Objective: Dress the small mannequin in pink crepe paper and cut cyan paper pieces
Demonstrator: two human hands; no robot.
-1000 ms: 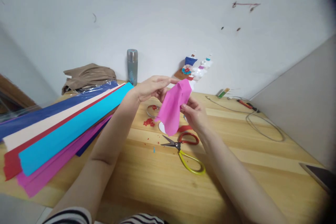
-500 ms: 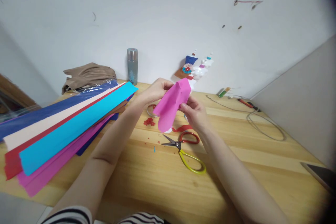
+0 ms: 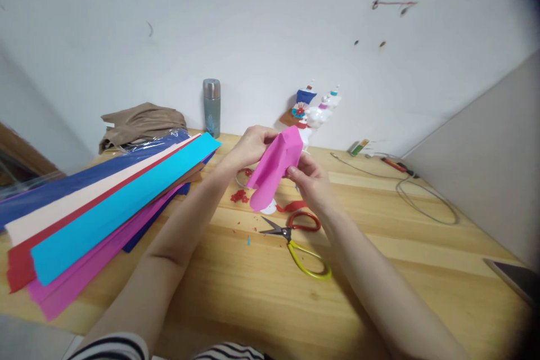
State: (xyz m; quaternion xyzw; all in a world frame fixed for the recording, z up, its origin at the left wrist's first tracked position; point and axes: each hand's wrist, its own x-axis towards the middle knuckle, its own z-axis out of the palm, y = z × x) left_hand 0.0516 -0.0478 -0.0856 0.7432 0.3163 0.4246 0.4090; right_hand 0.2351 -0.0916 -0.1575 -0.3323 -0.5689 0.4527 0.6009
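A folded piece of pink paper (image 3: 276, 166) is held up above the table between both hands. My left hand (image 3: 256, 143) grips its upper left edge, with the fingertips partly behind the paper. My right hand (image 3: 310, 179) pinches its right edge, thumb in front. Below the paper lie open scissors (image 3: 287, 232) with one red and one yellow handle. Small red pieces (image 3: 239, 196), a white round piece (image 3: 269, 207) and a red strip (image 3: 293, 206) lie near the paper's lower end.
Long coloured paper sheets (image 3: 126, 202) spread over the left side. A brown cloth (image 3: 145, 124), a thermos (image 3: 211, 108) and decorated white figures (image 3: 318, 115) stand or lie along the wall. A grey cable (image 3: 422, 202) and a dark device (image 3: 517, 281) are at right.
The pink paper has shifted slightly left and tilted, showing more of the white round piece beneath. Both hands keep their hold on it.
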